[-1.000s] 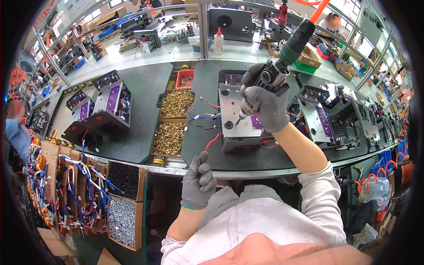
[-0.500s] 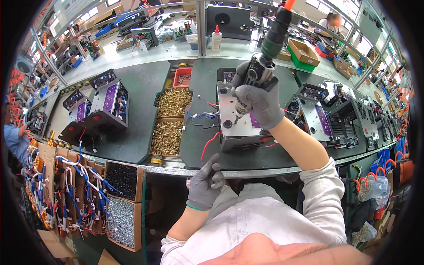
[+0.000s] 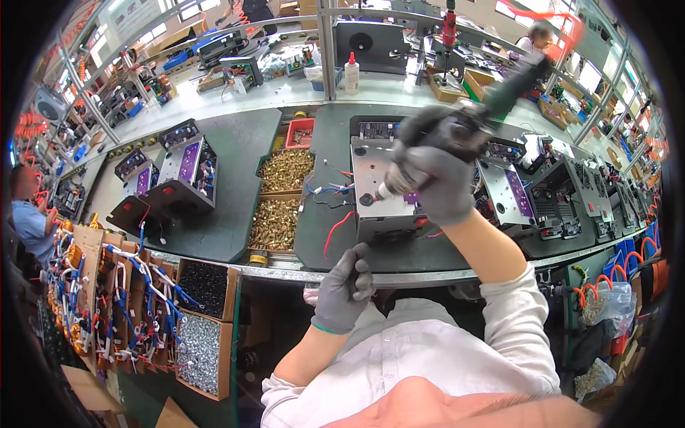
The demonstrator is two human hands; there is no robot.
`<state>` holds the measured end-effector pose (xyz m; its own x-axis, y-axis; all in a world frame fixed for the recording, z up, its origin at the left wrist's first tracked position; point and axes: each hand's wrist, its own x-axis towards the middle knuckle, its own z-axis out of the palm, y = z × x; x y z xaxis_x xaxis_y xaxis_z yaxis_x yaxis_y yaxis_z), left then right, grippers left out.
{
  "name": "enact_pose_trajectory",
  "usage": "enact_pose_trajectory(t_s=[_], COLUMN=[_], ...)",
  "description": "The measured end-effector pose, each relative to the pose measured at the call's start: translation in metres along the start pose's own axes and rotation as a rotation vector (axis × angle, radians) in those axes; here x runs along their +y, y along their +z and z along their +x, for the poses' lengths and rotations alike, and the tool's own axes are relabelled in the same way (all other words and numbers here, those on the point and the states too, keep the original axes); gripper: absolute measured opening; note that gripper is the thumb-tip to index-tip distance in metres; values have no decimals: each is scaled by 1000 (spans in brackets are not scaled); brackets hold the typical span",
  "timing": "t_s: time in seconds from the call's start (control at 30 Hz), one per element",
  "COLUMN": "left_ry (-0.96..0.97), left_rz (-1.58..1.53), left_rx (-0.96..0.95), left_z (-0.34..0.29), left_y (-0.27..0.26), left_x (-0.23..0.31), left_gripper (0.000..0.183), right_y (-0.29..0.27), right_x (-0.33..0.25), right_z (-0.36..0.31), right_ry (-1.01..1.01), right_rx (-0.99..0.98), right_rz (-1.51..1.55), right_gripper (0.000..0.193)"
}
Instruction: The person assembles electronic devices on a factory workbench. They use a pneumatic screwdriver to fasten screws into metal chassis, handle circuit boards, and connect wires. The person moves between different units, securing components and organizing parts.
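Note:
My right hand, in a grey glove, grips a black electric screwdriver whose tip points down-left onto a grey metal chassis on the dark mat. The tool and hand are blurred. Red and blue wires trail off the chassis to the left. My left hand, also gloved, hangs loosely curled below the bench's front edge, holding nothing I can see.
Two trays of brass screws and a small red bin sit left of the chassis. More chassis stand at left and right. Boxes of screws and wire bundles lie lower left. A person stands far left.
My right hand has swung the screwdriver, its top now leaning to the right, with the tip staying over the chassis. My left hand has stayed below the bench edge.

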<state>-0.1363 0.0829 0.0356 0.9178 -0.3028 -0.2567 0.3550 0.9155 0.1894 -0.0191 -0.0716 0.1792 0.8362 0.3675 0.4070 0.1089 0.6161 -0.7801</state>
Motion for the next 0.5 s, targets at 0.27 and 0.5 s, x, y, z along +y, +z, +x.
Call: enact_pose_trajectory(t_s=[0.27, 0.5], left_ry=[-111, -295], left_rz=[55, -18], left_rx=[-201, -188], left_z=[10, 33], left_y=[48, 71], left_x=[-36, -77], left_gripper=[27, 27], right_y=[-2, -43], right_x=[-40, -70], right_z=[-91, -124], right_ry=[-400, -606], right_rx=[-34, -77], right_rz=[-77, -56], right_gripper=[52, 40])
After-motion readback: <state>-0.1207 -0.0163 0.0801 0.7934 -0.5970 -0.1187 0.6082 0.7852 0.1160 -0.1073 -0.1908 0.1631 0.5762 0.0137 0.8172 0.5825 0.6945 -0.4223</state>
